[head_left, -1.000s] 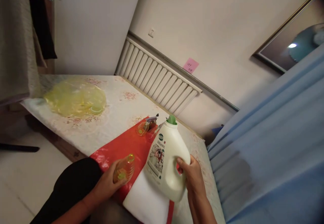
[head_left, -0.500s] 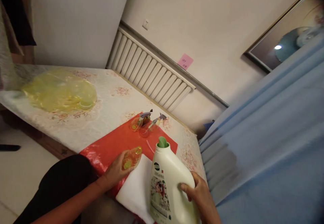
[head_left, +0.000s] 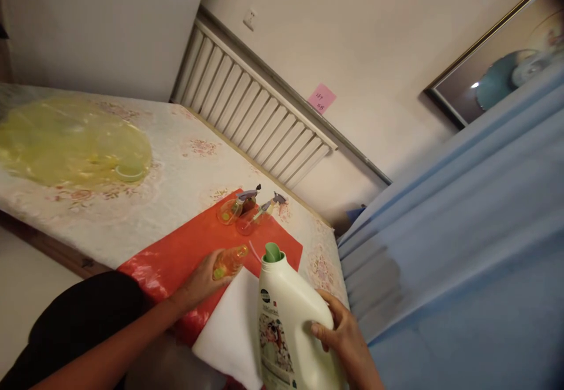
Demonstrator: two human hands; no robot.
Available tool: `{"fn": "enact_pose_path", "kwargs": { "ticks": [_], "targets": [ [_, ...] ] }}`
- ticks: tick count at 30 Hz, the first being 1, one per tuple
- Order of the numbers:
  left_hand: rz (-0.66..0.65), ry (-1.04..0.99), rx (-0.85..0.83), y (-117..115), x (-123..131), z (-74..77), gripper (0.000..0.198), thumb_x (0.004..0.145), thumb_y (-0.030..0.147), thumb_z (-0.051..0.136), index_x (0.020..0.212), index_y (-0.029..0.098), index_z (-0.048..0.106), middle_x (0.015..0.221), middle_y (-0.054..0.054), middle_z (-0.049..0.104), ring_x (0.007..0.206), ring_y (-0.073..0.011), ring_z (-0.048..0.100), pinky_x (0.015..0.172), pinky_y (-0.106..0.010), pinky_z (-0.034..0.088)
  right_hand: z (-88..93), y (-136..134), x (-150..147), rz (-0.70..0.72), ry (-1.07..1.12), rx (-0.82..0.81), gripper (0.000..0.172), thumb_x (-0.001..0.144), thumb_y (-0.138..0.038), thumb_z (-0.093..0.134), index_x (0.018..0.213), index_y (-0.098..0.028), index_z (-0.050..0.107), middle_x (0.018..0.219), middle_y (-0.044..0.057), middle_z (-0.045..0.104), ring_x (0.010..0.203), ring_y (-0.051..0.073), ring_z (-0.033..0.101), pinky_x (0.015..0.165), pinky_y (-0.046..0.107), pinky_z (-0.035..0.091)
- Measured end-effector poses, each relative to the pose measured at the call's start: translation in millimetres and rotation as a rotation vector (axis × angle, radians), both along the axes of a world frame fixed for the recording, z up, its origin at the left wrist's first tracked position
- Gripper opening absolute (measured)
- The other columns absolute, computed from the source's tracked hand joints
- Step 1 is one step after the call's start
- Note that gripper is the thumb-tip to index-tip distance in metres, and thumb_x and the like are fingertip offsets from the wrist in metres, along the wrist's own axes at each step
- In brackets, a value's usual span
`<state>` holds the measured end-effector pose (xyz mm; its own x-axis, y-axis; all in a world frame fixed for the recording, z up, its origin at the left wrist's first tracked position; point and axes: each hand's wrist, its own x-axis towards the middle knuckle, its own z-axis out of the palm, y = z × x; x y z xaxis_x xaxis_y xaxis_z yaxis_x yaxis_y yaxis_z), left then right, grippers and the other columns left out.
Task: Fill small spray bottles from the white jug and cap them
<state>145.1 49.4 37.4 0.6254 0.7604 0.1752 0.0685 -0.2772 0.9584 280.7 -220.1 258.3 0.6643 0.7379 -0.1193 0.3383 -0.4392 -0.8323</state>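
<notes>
Your left hand (head_left: 205,281) wraps around a clear orange bottle (head_left: 230,262) above the red sheet (head_left: 189,237). Your right hand (head_left: 348,334) grips the pale jug (head_left: 299,325) by its handle, before the red sheet's near right part. Two clear spray bottles (head_left: 249,222) lie on the red sheet's far end.

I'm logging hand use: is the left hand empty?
No, the left hand is holding a small orange-tinted bottle.

Narrow gap between bottle (head_left: 231,261) and jug (head_left: 294,325)
</notes>
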Motion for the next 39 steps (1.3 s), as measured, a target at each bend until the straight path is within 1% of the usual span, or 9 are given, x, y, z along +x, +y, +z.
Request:
{"fn": "enact_pose_path", "kwargs": {
  "ticks": [3, 8, 12, 17, 20, 26, 33, 39],
  "targets": [
    [-0.002, -0.019, 0.010, 6.5, 5.3, 0.5, 0.068, 0.073, 0.043, 0.068, 0.131, 0.020, 0.041, 0.133, -0.013, 0.057, 0.124, -0.0298, 0.055, 0.105, -0.047, 0.044, 1.7, 4.7, 2.3, 0.009, 0.026, 0.010, 0.068, 0.062, -0.049, 0.079, 0.120, -0.017, 0.063, 0.080, 0.002, 0.064, 0.052, 0.009, 0.043, 0.042, 0.019, 0.035],
    [-0.024, 0.013, 0.060, 11.2, 10.5, 1.6, 0.068, 0.072, 0.038, 0.068, 0.133, 0.018, 0.044, 0.136, -0.015, 0.057, 0.127, -0.0308, 0.053, 0.106, -0.046, 0.043, 5.5, 12.9, 2.7, 0.031, 0.073, 0.060, 0.064, 0.066, -0.052, 0.078, 0.117, -0.017, 0.065, 0.077, 0.001, 0.061, 0.051, 0.008, 0.039, 0.043, 0.020, 0.030],
    [-0.007, 0.024, 0.081, 12.6, 11.4, 0.1, 0.067, 0.070, 0.038, 0.068, 0.131, 0.018, 0.048, 0.132, -0.014, 0.061, 0.125, -0.0318, 0.056, 0.105, -0.045, 0.045, 3.1, 16.5, 4.6, 0.059, 0.090, 0.068, 0.061, 0.069, -0.052, 0.077, 0.118, -0.018, 0.065, 0.077, 0.000, 0.060, 0.052, 0.008, 0.039, 0.043, 0.019, 0.029],
    [-0.007, 0.024, 0.091, 15.5, 10.7, -0.3, 0.064, 0.075, 0.041, 0.066, 0.132, 0.017, 0.046, 0.131, -0.015, 0.060, 0.124, -0.0311, 0.056, 0.104, -0.046, 0.044, -1.9, 20.7, 8.4, 0.088, 0.108, 0.045, 0.060, 0.073, -0.053, 0.075, 0.121, -0.019, 0.063, 0.075, -0.001, 0.058, 0.049, 0.006, 0.038, 0.043, 0.019, 0.028],
    [0.008, 0.020, 0.094, 16.4, 12.6, -3.5, 0.064, 0.076, 0.040, 0.065, 0.132, 0.016, 0.045, 0.131, -0.016, 0.059, 0.123, -0.0308, 0.056, 0.104, -0.045, 0.045, -1.7, 25.8, 7.4, 0.094, 0.137, 0.045, 0.059, 0.074, -0.053, 0.074, 0.121, -0.018, 0.064, 0.073, -0.001, 0.057, 0.049, 0.007, 0.038, 0.043, 0.019, 0.029],
    [0.008, -0.019, 0.114, 21.5, 14.9, -9.0, 0.064, 0.073, 0.037, 0.068, 0.130, 0.019, 0.047, 0.129, -0.013, 0.061, 0.121, -0.0308, 0.058, 0.104, -0.044, 0.046, 1.0, 41.0, 5.7, 0.091, 0.176, 0.017, 0.058, 0.073, -0.053, 0.075, 0.119, -0.019, 0.066, 0.071, -0.002, 0.055, 0.047, 0.006, 0.038, 0.043, 0.019, 0.028],
    [0.001, -0.033, 0.059, 34.7, 16.1, -4.0, 0.063, 0.071, 0.037, 0.068, 0.128, 0.021, 0.049, 0.128, -0.012, 0.063, 0.121, -0.0317, 0.059, 0.102, -0.043, 0.048, 4.5, 55.1, 7.7, 0.100, 0.156, -0.034, 0.061, 0.070, -0.056, 0.076, 0.118, -0.019, 0.067, 0.074, -0.001, 0.057, 0.049, 0.007, 0.037, 0.042, 0.019, 0.030],
    [-0.023, -0.042, 0.029, 40.0, 16.7, -2.1, 0.068, 0.070, 0.036, 0.069, 0.132, 0.018, 0.048, 0.134, -0.015, 0.059, 0.125, -0.0330, 0.056, 0.104, -0.045, 0.047, 7.4, 60.8, 9.2, 0.103, 0.151, -0.072, 0.065, 0.068, -0.059, 0.076, 0.119, -0.019, 0.067, 0.072, -0.002, 0.057, 0.047, 0.006, 0.036, 0.042, 0.019, 0.027]
  ]
}}
